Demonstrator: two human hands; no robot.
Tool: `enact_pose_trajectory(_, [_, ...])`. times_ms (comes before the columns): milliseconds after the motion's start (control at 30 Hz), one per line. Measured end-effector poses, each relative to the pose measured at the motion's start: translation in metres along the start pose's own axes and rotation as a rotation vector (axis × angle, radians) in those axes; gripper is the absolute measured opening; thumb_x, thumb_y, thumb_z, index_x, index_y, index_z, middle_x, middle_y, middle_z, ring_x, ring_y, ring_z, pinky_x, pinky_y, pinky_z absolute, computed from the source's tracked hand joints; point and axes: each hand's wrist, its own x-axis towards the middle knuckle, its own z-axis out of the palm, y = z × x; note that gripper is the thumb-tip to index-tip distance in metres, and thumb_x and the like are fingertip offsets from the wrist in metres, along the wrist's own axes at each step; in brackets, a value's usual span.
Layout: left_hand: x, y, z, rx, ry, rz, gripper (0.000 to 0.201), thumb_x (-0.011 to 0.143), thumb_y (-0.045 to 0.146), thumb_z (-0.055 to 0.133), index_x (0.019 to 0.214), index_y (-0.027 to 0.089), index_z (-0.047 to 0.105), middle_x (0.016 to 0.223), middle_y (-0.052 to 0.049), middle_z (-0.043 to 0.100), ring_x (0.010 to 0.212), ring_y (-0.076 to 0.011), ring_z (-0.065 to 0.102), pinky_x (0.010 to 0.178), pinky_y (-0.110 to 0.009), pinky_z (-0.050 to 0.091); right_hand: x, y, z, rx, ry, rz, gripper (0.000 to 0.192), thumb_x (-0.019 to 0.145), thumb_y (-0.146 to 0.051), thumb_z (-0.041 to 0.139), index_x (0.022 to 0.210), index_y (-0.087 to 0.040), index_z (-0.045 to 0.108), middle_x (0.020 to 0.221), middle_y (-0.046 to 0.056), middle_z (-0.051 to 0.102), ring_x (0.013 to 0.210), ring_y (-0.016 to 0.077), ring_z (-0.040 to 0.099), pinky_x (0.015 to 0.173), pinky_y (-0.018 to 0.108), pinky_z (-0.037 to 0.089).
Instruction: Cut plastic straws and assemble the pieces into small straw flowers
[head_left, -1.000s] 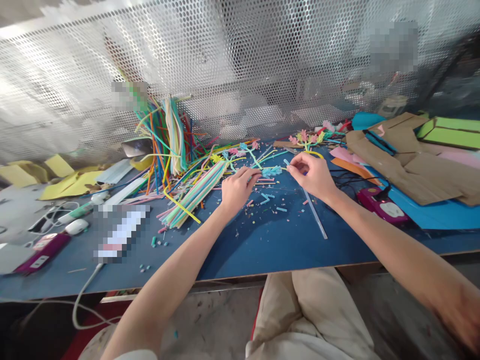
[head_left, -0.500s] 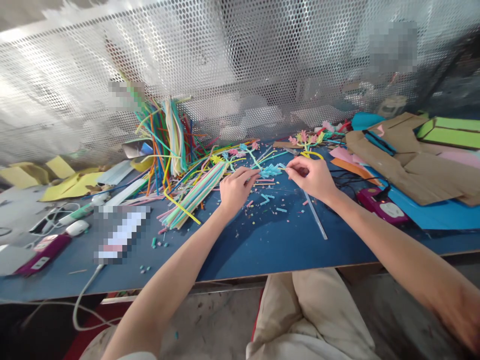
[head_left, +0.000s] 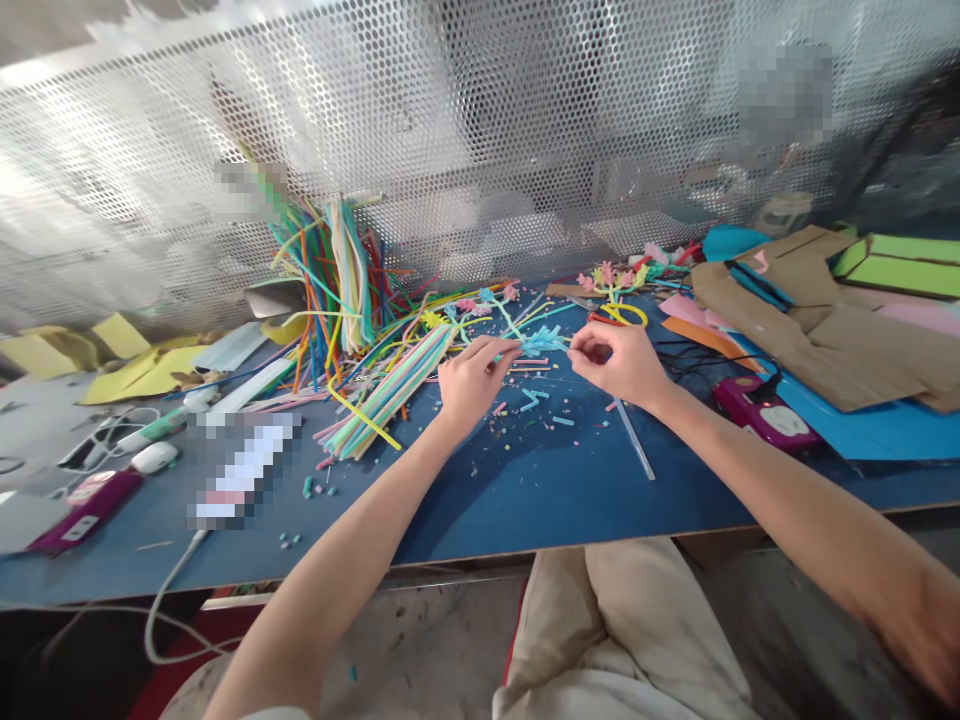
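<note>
My left hand (head_left: 471,377) pinches the stem end of a light-blue straw flower (head_left: 541,342) just above the blue tabletop (head_left: 525,490). On the flower's other side, my right hand (head_left: 619,360) has its fingertips closed on one of the blue petals. Both hands hover over a scatter of small cut straw bits (head_left: 534,400). A bundle of pastel straws (head_left: 390,392) lies to the left of my left hand, and a clear straw (head_left: 634,450) lies under my right wrist.
A tall tangle of coloured straws (head_left: 334,270) leans on the perforated metal screen (head_left: 480,130). Finished straw flowers (head_left: 611,278), yellow-handled scissors (head_left: 626,314), cardboard (head_left: 817,330), coloured paper, a magenta device (head_left: 761,412) sit right. Left: white cable (head_left: 169,590), mouse (head_left: 152,455).
My right hand has drawn slightly left and toward me, closer to the blue flower. The left hand has hardly moved.
</note>
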Motion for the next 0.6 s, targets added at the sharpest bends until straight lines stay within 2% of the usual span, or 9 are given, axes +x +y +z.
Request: enact_pose_trajectory(600, [-0.0005,-0.0005,0.0020,0.035,-0.023,-0.025,0.024,0.098,0.039,0.057,0.102,0.025,0.076,0.100,-0.002,0.074,0.062,-0.0085,0.058,0.064,-0.023,0.044,-0.0014,-0.0035,0.0020,-0.008,-0.039,0.002,0.013,0.081,-0.032,0.063,0.079,-0.020,0.064,0.066,0.001,0.066,0.057,0.0125,0.057,0.059,0.028,0.043])
